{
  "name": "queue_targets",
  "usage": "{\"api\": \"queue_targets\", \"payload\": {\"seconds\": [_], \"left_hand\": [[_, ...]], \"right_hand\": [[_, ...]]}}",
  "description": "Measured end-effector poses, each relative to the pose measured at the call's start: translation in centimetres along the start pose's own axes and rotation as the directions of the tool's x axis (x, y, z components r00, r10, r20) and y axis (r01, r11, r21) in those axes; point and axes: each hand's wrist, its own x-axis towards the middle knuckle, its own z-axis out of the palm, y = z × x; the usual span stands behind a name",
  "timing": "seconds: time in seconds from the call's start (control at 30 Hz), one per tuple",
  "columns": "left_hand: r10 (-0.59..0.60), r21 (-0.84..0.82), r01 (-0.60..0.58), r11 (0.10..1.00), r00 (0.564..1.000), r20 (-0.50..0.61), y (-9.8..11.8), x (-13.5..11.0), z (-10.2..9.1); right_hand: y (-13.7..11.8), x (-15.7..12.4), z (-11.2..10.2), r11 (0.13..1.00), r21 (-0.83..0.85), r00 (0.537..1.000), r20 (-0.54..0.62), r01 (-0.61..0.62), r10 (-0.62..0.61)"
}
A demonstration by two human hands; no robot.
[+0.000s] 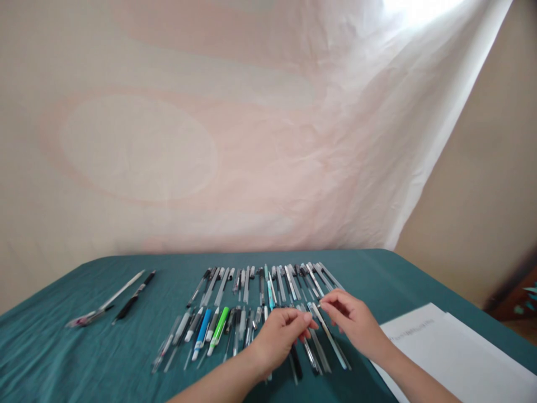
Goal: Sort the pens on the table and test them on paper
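Item: pens laid out on a table [62, 358] under a teal cloth, in two rough rows, a far row [246, 285] and a near row [241, 327], each lying lengthwise away from the person; the pens are too many and too closely packed for an exact count, several dozen in all, mostly clear, grey or black. Distinct among the near row: one blue pen [202, 333] and one green pen [218, 330], side by side. Set well apart at the left: two pens, one pale pen [109, 302] and one black pen [133, 299], lying near each other at a slant. At the right: white paper [453, 352], seemingly two overlapping sheets. Behind: one creased pale cloth backdrop [210, 140]. Hands: two, both bare, forearms entering from the bottom edge, meeting over the right end of the near row. Right hand [354, 319], palm down, thumb and forefinger pinched on the upper end of a clear pen [331, 341], which slants down to a teal tip among its neighbours. Left hand [279, 333], fingers curled and bunched together, tips at the same pen's barrel; whether they actually grip it cannot be told
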Motion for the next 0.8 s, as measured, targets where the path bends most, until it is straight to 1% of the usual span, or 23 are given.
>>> {"api": "queue_targets", "payload": {"seconds": [0.03, 0.07, 0.13, 0.2, 0.37, 0.53, 0.67, 0.8], "left_hand": [[-0.005, -0.004, 0.005, 1.0, 1.0, -0.01, 0.0, 0.0, -0.1], [-0.008, -0.006, 0.008, 1.0, 1.0, -0.016, 0.0, 0.1, -0.1], [-0.011, -0.006, 0.011, 1.0, 1.0, -0.021, 0.1, 0.1, -0.1], [-0.016, -0.006, 0.016, 1.0, 1.0, -0.023, 0.2, 0.0, -0.1], [-0.036, -0.005, 0.035, 0.999, 0.999, -0.038, 0.7, -0.1, 0.0], [-0.034, -0.015, 0.033, 0.999, 0.999, -0.027, 0.4, 0.1, 0.0], [-0.03, -0.01, 0.029, 1.0, 0.999, -0.035, 0.1, 0.2, -0.1], [-0.033, -0.004, 0.033, 0.999, 0.998, -0.052, 0.1, 0.4, -0.2]], "right_hand": [[0.8, 0.2, -0.2, 0.994, -0.101, 0.998, -0.051, 0.036, -0.041], [1.7, 0.4, -0.3, 0.982, -0.18, 0.996, -0.068, 0.051, -0.064], [3.3, 0.7, -0.4, 0.957, -0.289, 0.996, -0.068, 0.037, -0.06], [4.4, 0.8, -0.4, 0.941, -0.337, 0.998, -0.048, 0.021, -0.039], [5.4, 0.9, 0.3, 0.933, -0.357, 0.999, 0.011, 0.041, -0.04], [6.1, 1.0, 0.8, 0.931, -0.357, 0.997, 0.003, 0.07, -0.074], [5.4, 0.7, 0.8, 0.942, -0.318, 0.993, -0.006, 0.107, -0.115], [3.9, 0.1, 0.9, 0.941, -0.289, 0.984, 0.063, 0.178, -0.166]]}}
